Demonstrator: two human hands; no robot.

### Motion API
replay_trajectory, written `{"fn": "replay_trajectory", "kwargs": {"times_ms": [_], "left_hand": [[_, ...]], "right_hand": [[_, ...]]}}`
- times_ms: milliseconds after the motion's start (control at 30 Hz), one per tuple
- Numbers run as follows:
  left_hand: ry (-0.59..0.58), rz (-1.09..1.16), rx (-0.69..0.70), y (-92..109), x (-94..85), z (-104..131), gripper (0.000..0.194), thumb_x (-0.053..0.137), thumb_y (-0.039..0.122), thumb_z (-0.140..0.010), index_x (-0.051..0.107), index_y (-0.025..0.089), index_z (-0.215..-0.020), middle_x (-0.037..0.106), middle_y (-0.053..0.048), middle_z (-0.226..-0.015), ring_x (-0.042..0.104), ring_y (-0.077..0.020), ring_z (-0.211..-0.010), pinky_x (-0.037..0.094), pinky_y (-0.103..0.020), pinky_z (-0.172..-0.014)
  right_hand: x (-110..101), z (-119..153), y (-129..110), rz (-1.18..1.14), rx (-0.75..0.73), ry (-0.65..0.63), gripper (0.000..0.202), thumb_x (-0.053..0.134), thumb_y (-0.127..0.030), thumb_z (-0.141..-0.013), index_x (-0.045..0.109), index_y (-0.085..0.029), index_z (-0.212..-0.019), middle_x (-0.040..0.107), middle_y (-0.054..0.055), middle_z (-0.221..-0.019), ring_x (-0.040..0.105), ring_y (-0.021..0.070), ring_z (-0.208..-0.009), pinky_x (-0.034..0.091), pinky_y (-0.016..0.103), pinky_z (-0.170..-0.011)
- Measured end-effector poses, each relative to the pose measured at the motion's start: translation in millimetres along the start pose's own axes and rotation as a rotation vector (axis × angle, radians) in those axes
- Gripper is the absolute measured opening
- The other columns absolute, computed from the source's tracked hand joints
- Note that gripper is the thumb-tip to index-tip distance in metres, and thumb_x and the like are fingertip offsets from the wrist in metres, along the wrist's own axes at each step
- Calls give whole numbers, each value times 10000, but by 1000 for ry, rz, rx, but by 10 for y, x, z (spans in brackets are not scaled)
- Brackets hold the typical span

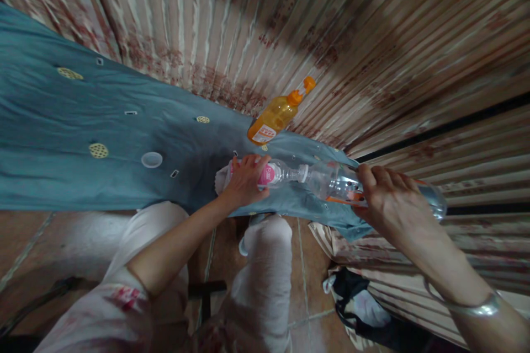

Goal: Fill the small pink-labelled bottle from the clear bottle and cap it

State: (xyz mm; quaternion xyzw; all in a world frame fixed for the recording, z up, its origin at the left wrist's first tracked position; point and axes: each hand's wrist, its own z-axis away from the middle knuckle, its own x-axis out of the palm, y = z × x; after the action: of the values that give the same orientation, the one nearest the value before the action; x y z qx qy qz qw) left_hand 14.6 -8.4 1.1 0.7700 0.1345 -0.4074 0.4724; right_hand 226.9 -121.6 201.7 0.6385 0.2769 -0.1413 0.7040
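Observation:
My left hand (247, 179) is closed around a clear plastic bottle (285, 172) with a pink label, above the blue cloth. The bottle's neck and white end point right, toward the bottle in my other hand. My right hand (387, 193) grips a larger clear bottle (342, 183) with an orange label. That bottle's left end is close to the smaller bottle's white end; whether they touch I cannot tell. Something white and crumpled (222, 180) shows beside my left hand. Behind the bottles stands a pump bottle (273, 118) of yellow-orange liquid with an orange top.
A small white round lid or dish (152, 160) lies on the blue patterned cloth (83, 121), left of my hands. Pleated curtains (248, 27) hang along the back and right. My knees are below the cloth's front edge. A dark bag (360, 303) sits at lower right.

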Motion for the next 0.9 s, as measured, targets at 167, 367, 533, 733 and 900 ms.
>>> {"fn": "replay_trajectory", "kwargs": {"times_ms": [167, 367, 533, 733, 900], "left_hand": [[-8, 1, -3, 11, -6, 2, 799, 750, 289, -731, 406, 221, -1449, 552, -154, -1431, 494, -375, -1355, 308, -640, -1151], [-12, -12, 1, 15, -14, 2, 787, 742, 287, -737, 414, 202, -1448, 559, -169, -1421, 500, -378, -1351, 325, -632, -1140], [-4, -5, 2, 13, -7, -3, 792, 746, 285, -726, 413, 214, -1441, 556, -158, -1426, 500, -379, -1352, 323, -637, -1140], [-1, 8, 8, 12, -12, -1, 790, 740, 279, -726, 408, 214, -1440, 558, -158, -1425, 500, -373, -1354, 322, -637, -1138], [-2, 2, 1, 16, -16, 0, 790, 741, 280, -727, 409, 224, -1441, 557, -155, -1426, 502, -373, -1353, 324, -631, -1138]], "right_hand": [[-22, -4, 2, -5, -4, 4, 507, 752, -273, -752, 533, -79, -1166, 643, 140, -927, 624, 302, -865, 439, 369, -808], [-37, -12, 5, 9, -10, -2, 490, 746, -283, -764, 532, -85, -1158, 642, 135, -924, 629, 301, -857, 440, 363, -799], [-44, -9, 8, 22, -5, 0, 461, 724, -289, -789, 534, -85, -1156, 640, 135, -916, 629, 301, -848, 441, 364, -790], [-67, -13, 3, 26, -7, -2, 509, 765, -316, -761, 541, -84, -1155, 639, 133, -919, 631, 299, -852, 442, 363, -796], [-60, -21, 1, 19, 0, -18, 514, 757, -308, -762, 539, -78, -1166, 642, 143, -931, 628, 300, -861, 440, 365, -804]]}}
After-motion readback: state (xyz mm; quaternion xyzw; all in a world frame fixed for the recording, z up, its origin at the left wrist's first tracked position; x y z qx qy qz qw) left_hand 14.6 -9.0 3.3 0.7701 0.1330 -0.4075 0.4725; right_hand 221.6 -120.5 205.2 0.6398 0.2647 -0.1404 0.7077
